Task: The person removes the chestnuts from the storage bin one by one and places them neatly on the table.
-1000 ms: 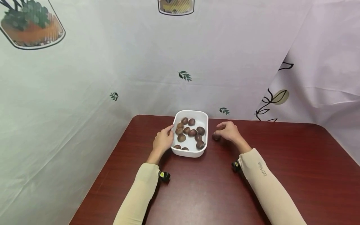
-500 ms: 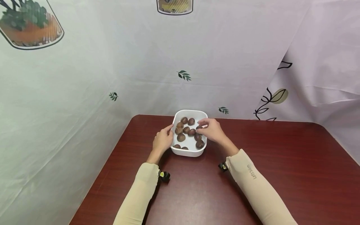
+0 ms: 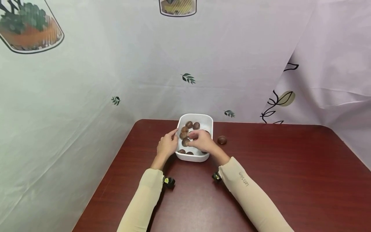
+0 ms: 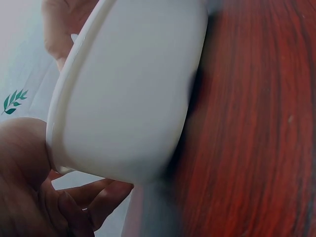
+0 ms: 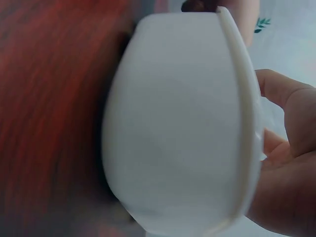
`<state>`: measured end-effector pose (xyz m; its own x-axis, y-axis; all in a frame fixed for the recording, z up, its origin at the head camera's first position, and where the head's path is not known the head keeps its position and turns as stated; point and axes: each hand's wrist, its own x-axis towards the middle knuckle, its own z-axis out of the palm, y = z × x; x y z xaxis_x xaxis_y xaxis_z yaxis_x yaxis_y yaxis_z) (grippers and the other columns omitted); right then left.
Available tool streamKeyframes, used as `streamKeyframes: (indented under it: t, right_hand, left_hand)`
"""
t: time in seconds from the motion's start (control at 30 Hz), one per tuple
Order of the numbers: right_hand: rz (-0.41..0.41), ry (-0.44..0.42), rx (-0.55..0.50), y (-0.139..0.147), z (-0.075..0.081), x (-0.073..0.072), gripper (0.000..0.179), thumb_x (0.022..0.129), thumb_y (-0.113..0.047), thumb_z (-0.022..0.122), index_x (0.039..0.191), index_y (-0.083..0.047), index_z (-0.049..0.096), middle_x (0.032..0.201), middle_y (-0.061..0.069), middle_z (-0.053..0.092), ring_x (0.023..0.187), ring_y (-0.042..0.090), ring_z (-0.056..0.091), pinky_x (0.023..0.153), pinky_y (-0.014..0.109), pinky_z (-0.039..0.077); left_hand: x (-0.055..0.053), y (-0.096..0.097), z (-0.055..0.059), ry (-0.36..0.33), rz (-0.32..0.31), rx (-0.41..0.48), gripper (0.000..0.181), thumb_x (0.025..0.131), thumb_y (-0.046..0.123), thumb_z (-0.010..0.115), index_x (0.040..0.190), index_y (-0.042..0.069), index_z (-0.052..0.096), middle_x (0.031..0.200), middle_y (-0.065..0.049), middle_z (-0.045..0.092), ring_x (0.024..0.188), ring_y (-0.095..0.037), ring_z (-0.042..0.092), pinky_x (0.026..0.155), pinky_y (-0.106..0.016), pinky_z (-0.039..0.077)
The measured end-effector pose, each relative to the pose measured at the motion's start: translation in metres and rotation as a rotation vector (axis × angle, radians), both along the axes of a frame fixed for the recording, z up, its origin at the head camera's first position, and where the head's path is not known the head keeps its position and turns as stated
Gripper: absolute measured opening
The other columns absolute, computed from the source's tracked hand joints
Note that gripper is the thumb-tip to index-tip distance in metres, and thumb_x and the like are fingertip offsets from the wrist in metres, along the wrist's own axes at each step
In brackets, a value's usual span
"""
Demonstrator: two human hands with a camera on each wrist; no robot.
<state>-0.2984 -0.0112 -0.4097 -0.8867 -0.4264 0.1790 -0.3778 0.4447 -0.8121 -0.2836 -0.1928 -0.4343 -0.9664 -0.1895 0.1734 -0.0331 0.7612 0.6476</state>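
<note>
A white plastic tub (image 3: 206, 119) stands near the back edge of the table, with several brown chestnuts (image 3: 196, 125) loose in it. My left hand (image 3: 167, 145) holds its left rim; the left wrist view shows the thumb (image 4: 22, 148) against the rim and the fingers curled by the end wall. Over the tub reaches my right hand (image 3: 203, 141), its thumb and fingers spread apart just above the chestnuts and close to one chestnut (image 3: 185, 142). Chestnuts under this hand are partly hidden. Outside the tub, a single chestnut (image 3: 222, 140) lies on the table to the right.
The dark red wooden table (image 3: 284, 167) extends to both sides and toward me. A white cloth (image 3: 150, 64) printed with leaves hangs close behind the table and along the left. Each wrist carries a small black camera (image 3: 169, 182) under a beige sleeve (image 3: 142, 203).
My right hand has left the chestnut on the table at the right and moved left over the tub, reaching farther in. The left hand keeps its hold on the rim.
</note>
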Motion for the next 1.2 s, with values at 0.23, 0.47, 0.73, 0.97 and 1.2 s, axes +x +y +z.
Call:
streamKeyframes:
  t: [0.23, 0.47, 0.73, 0.97, 1.2]
  right_hand:
    - [0.029, 0.003, 0.057, -0.011, -0.01, -0.002, 0.033, 0.074, -0.007, 0.08, 0.106, 0.003, 0.072, 0.097, 0.015, 0.074, 0.093, 0.027, 0.07, 0.078, 0.031, 0.051]
    - [0.072, -0.067, 0.088, -0.019, -0.015, 0.0, 0.034, 0.074, -0.004, 0.08, 0.106, 0.003, 0.073, 0.093, 0.013, 0.075, 0.087, 0.02, 0.071, 0.08, 0.028, 0.053]
    - [0.181, -0.052, 0.145, -0.02, -0.019, -0.003, 0.025, 0.076, -0.001, 0.079, 0.1, 0.004, 0.073, 0.085, 0.013, 0.075, 0.079, 0.018, 0.072, 0.074, 0.023, 0.053]
    - [0.262, -0.101, 0.12, -0.022, -0.022, -0.006, 0.021, 0.077, 0.004, 0.078, 0.097, 0.006, 0.073, 0.085, 0.016, 0.075, 0.079, 0.015, 0.071, 0.072, 0.02, 0.052]
    - [0.253, -0.083, 0.168, -0.022, -0.021, -0.006, 0.018, 0.075, 0.004, 0.077, 0.093, 0.004, 0.075, 0.08, 0.011, 0.074, 0.071, 0.008, 0.066, 0.068, 0.02, 0.051]
  left_hand:
    - [0.0, 0.001, 0.0, -0.002, 0.008, -0.007, 0.042, 0.099, 0.03, 0.046, 0.139, 0.032, 0.06, 0.122, -0.009, 0.069, 0.087, -0.034, 0.066, 0.068, -0.051, 0.048]
    - [0.002, 0.001, 0.0, -0.009, 0.005, -0.007, 0.042, 0.099, 0.03, 0.047, 0.139, 0.032, 0.06, 0.116, -0.01, 0.071, 0.087, -0.036, 0.067, 0.067, -0.051, 0.048]
    - [0.0, 0.001, -0.001, 0.009, 0.008, -0.005, 0.042, 0.099, 0.03, 0.046, 0.138, 0.031, 0.06, 0.116, -0.011, 0.071, 0.083, -0.035, 0.065, 0.066, -0.051, 0.048]
    - [0.001, 0.0, -0.002, 0.013, 0.007, -0.005, 0.042, 0.099, 0.031, 0.045, 0.137, 0.031, 0.061, 0.121, -0.009, 0.069, 0.098, -0.04, 0.067, 0.074, -0.056, 0.049]
    - [0.001, 0.001, -0.002, 0.024, 0.005, -0.007, 0.041, 0.099, 0.03, 0.046, 0.137, 0.031, 0.061, 0.106, -0.011, 0.073, 0.093, -0.039, 0.067, 0.071, -0.054, 0.048]
